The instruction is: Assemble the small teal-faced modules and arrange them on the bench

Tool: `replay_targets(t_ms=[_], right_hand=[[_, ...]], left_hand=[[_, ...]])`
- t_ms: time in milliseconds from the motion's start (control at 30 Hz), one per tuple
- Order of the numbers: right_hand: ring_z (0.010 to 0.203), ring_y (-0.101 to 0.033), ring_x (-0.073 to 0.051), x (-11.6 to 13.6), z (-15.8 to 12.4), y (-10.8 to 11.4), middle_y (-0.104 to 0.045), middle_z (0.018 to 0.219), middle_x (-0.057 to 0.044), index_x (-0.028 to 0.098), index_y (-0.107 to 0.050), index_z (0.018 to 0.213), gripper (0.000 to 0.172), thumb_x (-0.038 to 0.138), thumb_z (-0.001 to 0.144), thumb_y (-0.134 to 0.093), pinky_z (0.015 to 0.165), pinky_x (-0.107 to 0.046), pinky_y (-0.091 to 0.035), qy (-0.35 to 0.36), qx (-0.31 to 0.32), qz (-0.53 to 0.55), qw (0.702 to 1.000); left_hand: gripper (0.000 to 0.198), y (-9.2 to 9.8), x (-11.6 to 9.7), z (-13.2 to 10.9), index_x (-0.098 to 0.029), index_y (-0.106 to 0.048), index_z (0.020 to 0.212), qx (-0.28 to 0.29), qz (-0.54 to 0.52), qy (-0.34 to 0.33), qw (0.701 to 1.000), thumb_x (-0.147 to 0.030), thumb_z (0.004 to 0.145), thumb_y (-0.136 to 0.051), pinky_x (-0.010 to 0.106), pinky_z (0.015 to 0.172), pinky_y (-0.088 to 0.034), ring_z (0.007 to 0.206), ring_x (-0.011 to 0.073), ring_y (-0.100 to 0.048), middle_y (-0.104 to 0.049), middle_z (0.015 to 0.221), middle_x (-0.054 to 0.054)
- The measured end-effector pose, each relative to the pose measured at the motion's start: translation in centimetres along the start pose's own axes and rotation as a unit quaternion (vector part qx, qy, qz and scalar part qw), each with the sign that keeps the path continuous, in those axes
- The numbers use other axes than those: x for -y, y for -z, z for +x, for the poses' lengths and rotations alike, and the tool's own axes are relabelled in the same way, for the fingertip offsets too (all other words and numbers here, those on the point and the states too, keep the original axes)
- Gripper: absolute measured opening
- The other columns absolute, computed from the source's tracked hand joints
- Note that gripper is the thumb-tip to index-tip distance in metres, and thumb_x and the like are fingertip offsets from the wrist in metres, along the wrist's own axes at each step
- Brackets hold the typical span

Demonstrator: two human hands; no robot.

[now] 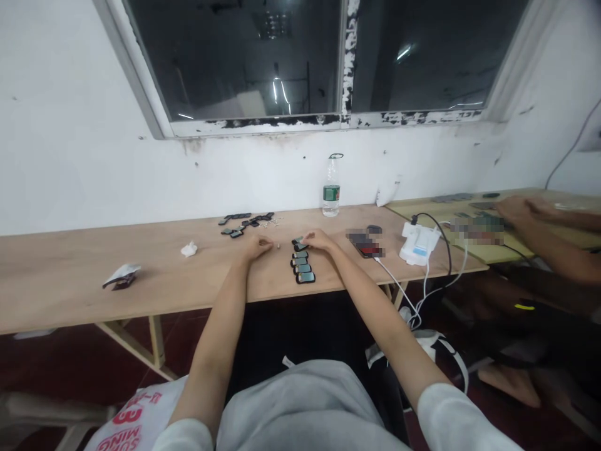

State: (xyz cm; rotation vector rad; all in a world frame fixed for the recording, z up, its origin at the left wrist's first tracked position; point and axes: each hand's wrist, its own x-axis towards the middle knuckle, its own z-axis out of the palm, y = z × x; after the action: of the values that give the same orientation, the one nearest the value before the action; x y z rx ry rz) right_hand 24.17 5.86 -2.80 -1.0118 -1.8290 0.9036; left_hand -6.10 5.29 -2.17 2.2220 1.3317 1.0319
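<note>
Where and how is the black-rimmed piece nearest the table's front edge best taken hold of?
Probably by its short left and right ends, pinched from above: the nearest piece lies flat, longer side to side, with both ends exposed, while its far long edge sits close to the next piece.

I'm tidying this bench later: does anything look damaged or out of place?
The window frame has patchy, worn-looking paint with dark showing through. On the tabletop, a crumpled white scrap lies left of the left hand, and the far dark pieces sit jumbled, unlike the neater column by the right hand.
</note>
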Motion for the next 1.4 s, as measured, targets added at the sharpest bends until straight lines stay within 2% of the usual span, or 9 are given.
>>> replay_targets(t_ms=[200,333,533,667,767,933,1067,1200,1400], right_hand=[[0.070,-0.065,-0.020,0.2,-0.3,0.2,-0.072,0.069,-0.004,0.017,-0.070,0.064,0.022,0.036,0.070,-0.078,0.067,-0.027,-0.049,0.002,-0.016,-0.113,0.993],[0.067,-0.063,-0.019,0.5,-0.6,0.3,-0.070,0.064,-0.004,0.017,-0.068,0.062,0.027,0.040,0.073,-0.077,0.064,-0.026,-0.047,0.019,-0.030,-0.152,0.988],[0.066,-0.064,-0.019,1.8,-1.1,0.7,-0.071,0.066,-0.005,0.016,-0.068,0.062,0.021,0.031,0.077,-0.073,0.062,-0.026,-0.044,0.042,-0.045,-0.188,0.980],[0.056,-0.058,-0.020,2.7,-2.0,0.9,-0.060,0.049,-0.004,0.018,-0.060,0.052,0.033,0.036,0.068,-0.082,0.056,-0.028,-0.041,-0.002,0.000,-0.231,0.973],[0.055,-0.058,-0.021,2.9,-2.5,0.5,-0.058,0.047,-0.004,0.019,-0.059,0.051,0.038,0.040,0.061,-0.089,0.055,-0.030,-0.041,0.001,0.047,-0.225,0.973],[0.055,-0.059,-0.021,2.4,-2.5,-0.2,-0.058,0.049,-0.003,0.020,-0.062,0.053,0.038,0.041,0.056,-0.093,0.056,-0.031,-0.044,0.023,0.044,-0.181,0.982],[0.051,-0.057,-0.019,2.4,-2.5,-0.2,-0.060,0.051,-0.002,0.019,-0.062,0.056,0.036,0.039,0.057,-0.091,0.053,-0.030,-0.042,0.000,0.064,-0.154,0.986],[0.054,-0.063,-0.018,3.0,-2.4,-0.3,-0.066,0.059,-0.002,0.017,-0.064,0.068,0.028,0.034,0.063,-0.086,0.050,-0.026,-0.041,0.008,0.022,-0.089,0.996],[0.059,-0.068,-0.020,4.5,-2.9,0.2,-0.072,0.065,-0.006,0.014,-0.072,0.083,0.027,0.037,0.073,-0.082,0.054,-0.026,-0.047,0.045,-0.027,-0.016,0.998]], left_hand=[[0.034,-0.7,0.1,0.4,-0.017,-0.079,0.084,0.045,-0.025,-0.021,0.998,-0.048,0.071,-0.078,0.039,0.079,-0.059,0.084,0.0275,-0.073,-0.079,0.097,0.014],[0.034,-1.0,0.0,0.5,-0.017,-0.079,0.093,0.046,-0.026,-0.021,0.998,-0.043,0.071,-0.080,0.040,0.079,-0.060,0.083,0.0270,-0.073,-0.079,0.096,0.012],[0.040,-1.4,-0.6,0.4,-0.017,-0.078,0.102,0.049,-0.034,-0.018,0.998,-0.043,0.072,-0.082,0.041,0.082,-0.060,0.091,0.0272,-0.073,-0.078,0.102,0.013],[0.037,-1.4,-1.1,0.4,-0.020,-0.080,0.100,0.076,-0.021,-0.053,0.995,-0.047,0.074,-0.080,0.042,0.091,-0.057,0.106,0.0288,-0.070,-0.073,0.121,0.015],[0.036,-1.5,-1.3,0.4,-0.020,-0.081,0.095,0.079,-0.022,-0.063,0.995,-0.050,0.076,-0.078,0.043,0.091,-0.057,0.104,0.0286,-0.070,-0.074,0.119,0.015],[0.033,-1.8,-1.5,0.3,-0.018,-0.081,0.086,0.057,-0.031,-0.036,0.997,-0.048,0.072,-0.081,0.044,0.085,-0.058,0.091,0.0288,-0.072,-0.078,0.102,0.014],[0.031,-1.9,-1.3,0.2,-0.019,-0.081,0.084,0.055,-0.026,-0.024,0.998,-0.047,0.071,-0.081,0.042,0.080,-0.059,0.087,0.0283,-0.073,-0.079,0.098,0.012],[0.036,-1.7,-1.7,0.4,-0.019,-0.080,0.086,0.048,-0.005,-0.029,0.998,-0.051,0.068,-0.083,0.038,0.074,-0.058,0.083,0.0269,-0.071,-0.078,0.094,0.011],[0.043,-1.2,-6.3,0.1,-0.019,-0.074,0.117,-0.004,0.067,-0.115,0.991,-0.048,0.086,-0.070,0.034,0.068,-0.056,0.071,0.0188,-0.062,-0.067,0.090,0.007]])
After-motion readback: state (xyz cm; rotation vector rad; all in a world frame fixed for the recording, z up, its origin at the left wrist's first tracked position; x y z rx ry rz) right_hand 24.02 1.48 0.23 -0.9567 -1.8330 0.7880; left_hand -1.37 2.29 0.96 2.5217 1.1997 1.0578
